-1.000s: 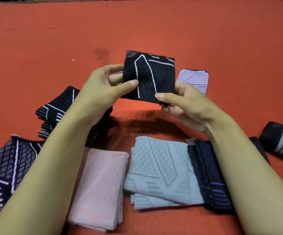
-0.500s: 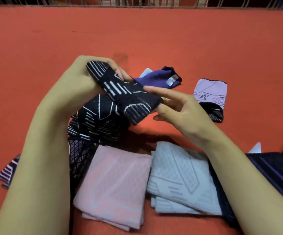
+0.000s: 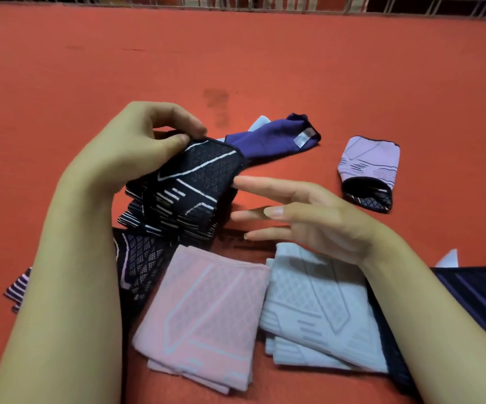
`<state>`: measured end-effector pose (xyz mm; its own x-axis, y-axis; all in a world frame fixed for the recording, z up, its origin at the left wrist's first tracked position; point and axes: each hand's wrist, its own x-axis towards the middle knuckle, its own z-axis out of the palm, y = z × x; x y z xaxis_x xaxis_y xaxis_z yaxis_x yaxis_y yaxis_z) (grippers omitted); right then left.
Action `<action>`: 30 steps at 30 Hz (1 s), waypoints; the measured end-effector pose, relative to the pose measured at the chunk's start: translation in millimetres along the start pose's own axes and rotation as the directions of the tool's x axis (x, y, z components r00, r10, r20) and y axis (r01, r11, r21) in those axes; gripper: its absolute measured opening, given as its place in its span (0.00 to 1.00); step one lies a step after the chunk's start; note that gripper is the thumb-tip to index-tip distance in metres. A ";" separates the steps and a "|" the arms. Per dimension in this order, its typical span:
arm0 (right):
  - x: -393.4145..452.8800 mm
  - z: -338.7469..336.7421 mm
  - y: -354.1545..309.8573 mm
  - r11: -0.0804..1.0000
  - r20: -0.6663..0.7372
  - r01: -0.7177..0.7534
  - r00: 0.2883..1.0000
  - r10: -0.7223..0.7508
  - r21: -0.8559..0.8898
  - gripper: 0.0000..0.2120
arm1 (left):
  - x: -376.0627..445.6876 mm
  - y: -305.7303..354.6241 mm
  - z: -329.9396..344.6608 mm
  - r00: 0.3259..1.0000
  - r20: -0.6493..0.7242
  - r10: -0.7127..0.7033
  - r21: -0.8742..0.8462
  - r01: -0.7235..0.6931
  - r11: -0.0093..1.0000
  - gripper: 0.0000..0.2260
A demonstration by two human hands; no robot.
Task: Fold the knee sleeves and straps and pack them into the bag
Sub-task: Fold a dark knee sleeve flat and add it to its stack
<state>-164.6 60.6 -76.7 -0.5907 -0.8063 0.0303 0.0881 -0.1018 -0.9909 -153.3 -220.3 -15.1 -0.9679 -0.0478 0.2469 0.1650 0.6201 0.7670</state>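
My left hand pinches the far edge of a folded black knee sleeve with white lines, which lies on a stack of similar black sleeves. Just right of that stack my right hand hovers with straight, spread fingers and holds nothing. In front of me lie a folded pink sleeve and a folded grey sleeve. A purple sleeve and a lilac sleeve lie farther back. No bag is in view.
Everything rests on an orange-red surface. A dark patterned sleeve lies under my left forearm, and dark navy pieces lie at the right edge. A metal grille runs along the far side.
The black sleeve, held up by both hands earlier, now lies on the black stack. My right hand has let go and opened; my left hand still pinches its edge.
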 end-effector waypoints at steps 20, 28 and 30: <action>-43.0 -66.8 -20.0 0.722 -0.724 -0.375 0.644 -0.249 -0.582 0.14 | 2.6 37.5 63.5 0.962 -0.021 0.272 0.319 -0.252 0.914 0.15; -49.5 -101.5 13.3 0.322 -0.802 -0.750 0.594 -0.055 -0.577 0.17 | -3.9 37.0 143.2 0.938 0.186 0.293 0.047 -0.307 0.951 0.11; -49.5 -91.2 5.5 0.445 -0.759 -0.623 0.596 -0.263 -0.643 0.15 | -2.1 29.3 153.1 0.959 0.173 0.225 0.014 -0.231 0.973 0.07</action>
<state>-208.1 153.1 -95.7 -0.9838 -0.0112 0.1790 -0.1084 0.8322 -0.5438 -175.5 -82.1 -83.8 -0.9236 0.2297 0.3068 0.3816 0.6256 0.6805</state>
